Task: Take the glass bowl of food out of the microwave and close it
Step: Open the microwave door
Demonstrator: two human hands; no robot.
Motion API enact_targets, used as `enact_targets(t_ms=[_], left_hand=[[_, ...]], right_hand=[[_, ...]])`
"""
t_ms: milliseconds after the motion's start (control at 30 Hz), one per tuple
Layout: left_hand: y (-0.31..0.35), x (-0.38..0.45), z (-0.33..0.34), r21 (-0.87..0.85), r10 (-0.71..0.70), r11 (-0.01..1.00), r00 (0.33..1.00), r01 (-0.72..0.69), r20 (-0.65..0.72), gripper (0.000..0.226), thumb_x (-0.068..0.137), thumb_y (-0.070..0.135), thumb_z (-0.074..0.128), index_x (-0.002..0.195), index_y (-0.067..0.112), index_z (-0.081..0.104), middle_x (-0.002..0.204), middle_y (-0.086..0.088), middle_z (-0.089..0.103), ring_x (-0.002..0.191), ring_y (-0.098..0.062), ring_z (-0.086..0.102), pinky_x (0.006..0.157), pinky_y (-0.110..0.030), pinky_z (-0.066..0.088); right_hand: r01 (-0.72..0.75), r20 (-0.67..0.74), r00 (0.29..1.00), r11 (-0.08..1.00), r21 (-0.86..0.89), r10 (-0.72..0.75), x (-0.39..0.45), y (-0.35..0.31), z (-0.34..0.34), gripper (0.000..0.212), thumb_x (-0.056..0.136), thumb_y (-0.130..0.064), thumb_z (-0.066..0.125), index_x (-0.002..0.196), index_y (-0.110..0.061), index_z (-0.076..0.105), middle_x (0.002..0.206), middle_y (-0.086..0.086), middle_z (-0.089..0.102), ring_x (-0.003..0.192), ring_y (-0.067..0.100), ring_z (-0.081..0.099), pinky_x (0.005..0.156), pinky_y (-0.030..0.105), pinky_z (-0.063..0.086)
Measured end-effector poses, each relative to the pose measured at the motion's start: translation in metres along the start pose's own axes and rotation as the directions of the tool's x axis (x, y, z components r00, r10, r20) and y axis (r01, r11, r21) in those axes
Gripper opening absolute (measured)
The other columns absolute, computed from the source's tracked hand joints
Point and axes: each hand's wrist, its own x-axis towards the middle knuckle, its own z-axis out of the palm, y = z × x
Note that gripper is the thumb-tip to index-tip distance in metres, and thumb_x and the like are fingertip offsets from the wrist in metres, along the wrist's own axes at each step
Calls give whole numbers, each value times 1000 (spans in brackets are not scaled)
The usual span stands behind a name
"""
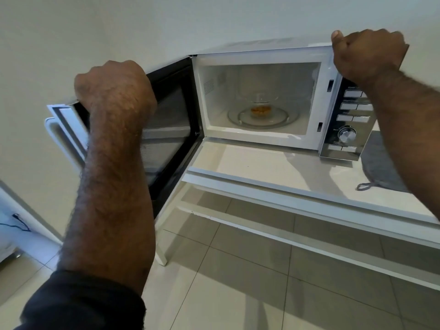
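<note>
A white microwave [259,54] stands on a white table, its door [171,129] swung wide open to the left. Inside, on the round turntable, sits a clear glass bowl [261,101] with orange-brown food at its bottom. My left hand [114,86] is closed over the top edge of the open door. My right hand [366,55] grips the microwave's top right front corner, above the control panel [350,120]. Neither hand touches the bowl.
The white table top [273,167] extends in front of the microwave. A grey cloth pad [378,167] with a loop lies to the right of the microwave. Below is a beige tiled floor [238,270]. A white wall runs along the left behind the door.
</note>
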Motion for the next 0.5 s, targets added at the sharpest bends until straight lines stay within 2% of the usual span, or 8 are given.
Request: enact_targets(t_ms=[100,167,200,300,400,500], left_hand=[[-1,10,6,-39,-17,999,1000,16,-22,71,72,82,47,99,17,58,75,-13,52,72,-34,55,72,-46,46],[1,15,6,-125,-4,992,1000,1,-25,66,77,72,53,102,12,61,68,-11,47,63,-30,48,66,-39,40],[2,19,6,-144,-5,990,1000,2,-22,65,78,70,55,104,11,61,71,-13,51,68,-31,51,67,-40,37],[3,28,8,-154,-39,987,999,35,-20,70,79,73,54,112,11,59,103,-21,63,99,-39,58,80,-46,41],[1,34,12,-177,-43,984,998,33,-51,68,82,70,54,112,9,60,109,-24,63,104,-41,57,87,-48,42],[-4,38,19,-187,-44,982,993,23,-111,66,85,66,54,111,7,62,105,-25,63,102,-42,57,85,-48,43]], right_hand=[[-7,-29,1000,1000,-4,7,0,0,4,76,102,-53,18,105,3,69,91,32,67,85,46,60,89,46,38],[7,-71,997,1000,20,-6,-1,1,9,76,100,-54,18,93,3,69,84,30,66,74,40,56,84,45,38],[13,-96,995,999,38,-9,-1,2,10,75,100,-54,19,85,1,67,80,29,66,68,36,51,81,44,36],[6,-152,988,998,60,4,-3,5,12,64,99,-53,22,67,-8,55,73,25,64,64,31,42,73,40,28],[-2,-175,985,999,36,9,-1,4,15,58,99,-53,22,64,-13,48,72,24,64,65,35,48,72,39,24],[-8,-192,981,1000,25,13,0,4,18,63,99,-53,21,67,-12,55,73,23,66,70,40,57,76,41,35]])
